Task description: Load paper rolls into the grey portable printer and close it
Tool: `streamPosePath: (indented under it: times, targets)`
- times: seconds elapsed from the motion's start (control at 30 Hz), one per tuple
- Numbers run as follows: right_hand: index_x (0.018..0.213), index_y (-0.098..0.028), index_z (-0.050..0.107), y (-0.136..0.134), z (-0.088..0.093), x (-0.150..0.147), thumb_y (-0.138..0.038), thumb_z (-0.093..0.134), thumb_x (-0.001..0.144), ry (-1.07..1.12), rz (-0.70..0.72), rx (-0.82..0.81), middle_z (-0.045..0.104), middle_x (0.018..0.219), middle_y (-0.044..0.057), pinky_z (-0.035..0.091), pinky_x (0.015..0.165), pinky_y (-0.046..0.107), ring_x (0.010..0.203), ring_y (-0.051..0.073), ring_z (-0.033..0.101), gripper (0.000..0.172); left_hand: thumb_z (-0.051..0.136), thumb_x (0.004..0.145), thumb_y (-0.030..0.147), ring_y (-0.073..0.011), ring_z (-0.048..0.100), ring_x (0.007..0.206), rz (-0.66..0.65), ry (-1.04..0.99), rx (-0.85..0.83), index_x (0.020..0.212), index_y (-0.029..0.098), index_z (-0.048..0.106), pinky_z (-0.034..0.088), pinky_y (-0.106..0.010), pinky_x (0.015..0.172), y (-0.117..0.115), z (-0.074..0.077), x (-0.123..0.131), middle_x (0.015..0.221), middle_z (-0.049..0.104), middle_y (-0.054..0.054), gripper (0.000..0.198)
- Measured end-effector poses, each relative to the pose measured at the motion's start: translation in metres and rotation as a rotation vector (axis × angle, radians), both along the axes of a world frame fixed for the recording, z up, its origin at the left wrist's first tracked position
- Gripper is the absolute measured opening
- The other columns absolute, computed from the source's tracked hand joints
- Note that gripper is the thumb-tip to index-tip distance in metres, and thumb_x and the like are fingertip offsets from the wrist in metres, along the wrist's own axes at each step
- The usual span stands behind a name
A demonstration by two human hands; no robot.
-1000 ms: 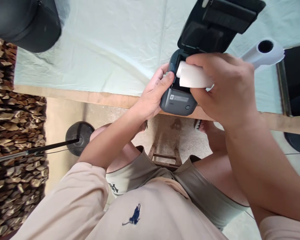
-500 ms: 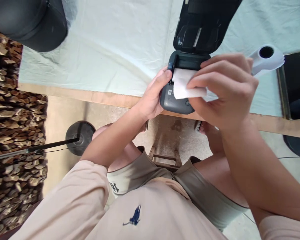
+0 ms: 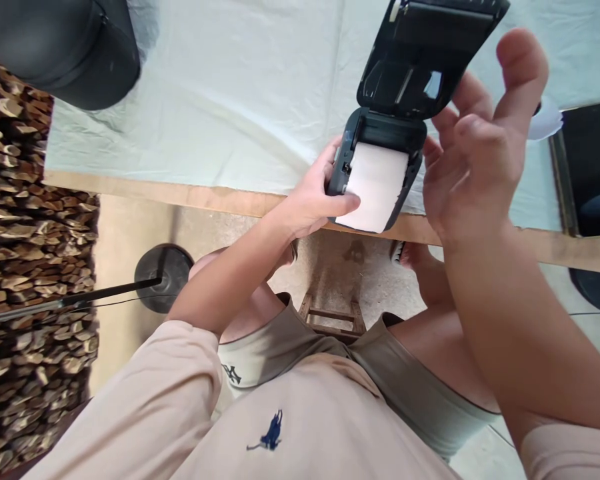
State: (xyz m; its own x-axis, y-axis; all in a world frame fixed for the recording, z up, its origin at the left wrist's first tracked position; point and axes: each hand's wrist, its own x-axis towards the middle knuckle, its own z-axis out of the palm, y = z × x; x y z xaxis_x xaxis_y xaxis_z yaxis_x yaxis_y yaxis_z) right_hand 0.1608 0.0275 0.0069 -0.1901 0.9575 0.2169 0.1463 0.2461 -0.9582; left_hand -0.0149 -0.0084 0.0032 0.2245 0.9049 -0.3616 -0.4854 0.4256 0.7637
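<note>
Leftmost, firewood (image 3: 35, 280) lies stacked beside the bench (image 3: 220, 107), where a black cylinder (image 3: 75, 60) sits. Rightward, the left hand (image 3: 313, 200) grasps the printer (image 3: 393, 127) over the bench's front edge, thumb on its white paper (image 3: 377, 183). Its lid (image 3: 423, 57) is raised. The right hand (image 3: 480, 147) is loosely unfurled by the lid; whether they touch, I cannot tell. Beyond show a partly hidden roll (image 3: 547, 123) and a dark panel (image 3: 593, 160).

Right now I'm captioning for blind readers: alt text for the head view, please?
A left hand holds an open dark device, its thumb on white paper lying across it. The right hand is beside the raised lid, at a pale-covered table.
</note>
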Motion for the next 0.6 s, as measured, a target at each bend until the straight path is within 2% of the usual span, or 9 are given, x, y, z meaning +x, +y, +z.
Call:
streamPosePath:
  times: [0.07,0.13,0.2,0.27,0.37,0.47,0.6]
  targets:
    - [0.13,-0.034,0.019,0.004,-0.001,0.001,-0.037,0.03,0.08,0.215,-0.001,-0.061,0.052,0.132,0.003,0.05,0.08,0.04,0.117,0.02,0.058,0.051,0.071,0.061,-0.002,-0.0266,0.067,0.116,0.006,-0.004,-0.008,0.13,0.024,0.057,0.057,-0.033,0.094,0.0,-0.002,-0.001,0.095,0.069,-0.001,0.075]
    - [0.125,-0.03,0.03,0.007,-0.006,0.003,-0.039,0.027,0.082,0.273,-0.064,-0.084,0.055,0.113,0.008,0.05,0.081,0.041,0.115,0.022,0.059,0.044,0.071,0.059,-0.001,-0.0251,0.068,0.114,0.01,-0.001,-0.003,0.132,0.026,0.056,0.057,-0.028,0.088,0.001,-0.004,-0.002,0.097,0.069,0.0,0.079]
    - [0.119,-0.027,0.037,0.009,-0.014,0.004,-0.044,0.026,0.084,0.255,-0.082,-0.114,0.054,0.109,0.009,0.051,0.081,0.04,0.112,0.023,0.059,0.04,0.073,0.057,0.001,-0.0236,0.069,0.112,-0.011,0.015,0.026,0.133,0.028,0.054,0.057,-0.025,0.083,0.001,-0.005,-0.003,0.1,0.069,0.0,0.082]
    - [0.116,-0.027,0.039,0.008,-0.02,0.002,-0.051,0.031,0.085,0.201,-0.031,-0.158,0.055,0.113,0.009,0.052,0.076,0.038,0.105,0.022,0.06,0.04,0.075,0.057,0.005,-0.0227,0.07,0.109,-0.04,0.029,0.053,0.132,0.029,0.054,0.057,-0.024,0.08,0.001,-0.006,-0.004,0.102,0.069,0.0,0.082]
    - [0.121,-0.031,0.036,0.002,-0.023,-0.006,-0.063,0.052,0.077,0.14,0.094,-0.192,0.056,0.117,0.005,0.055,0.072,0.035,0.098,0.019,0.061,0.057,0.077,0.065,0.018,-0.0225,0.071,0.105,-0.051,-0.011,0.09,0.127,0.028,0.056,0.057,-0.026,0.077,0.001,-0.006,-0.004,0.103,0.069,-0.002,0.066]
    - [0.125,-0.038,0.028,-0.007,-0.019,-0.014,-0.059,0.068,0.071,0.163,0.205,-0.211,0.056,0.119,0.001,0.056,0.072,0.032,0.09,0.015,0.062,0.071,0.071,0.079,0.037,-0.0226,0.071,0.103,0.003,-0.096,0.148,0.117,0.025,0.06,0.057,-0.026,0.074,0.001,-0.007,-0.002,0.105,0.07,-0.004,0.042]
    - [0.124,-0.039,0.028,-0.014,-0.014,-0.017,-0.054,0.074,0.071,0.227,0.259,-0.241,0.056,0.117,-0.001,0.056,0.071,0.031,0.086,0.013,0.061,0.072,0.063,0.087,0.037,-0.0223,0.069,0.113,0.005,-0.063,0.144,0.108,0.022,0.061,0.058,-0.025,0.079,-0.001,-0.005,0.001,0.103,0.072,-0.004,0.025]
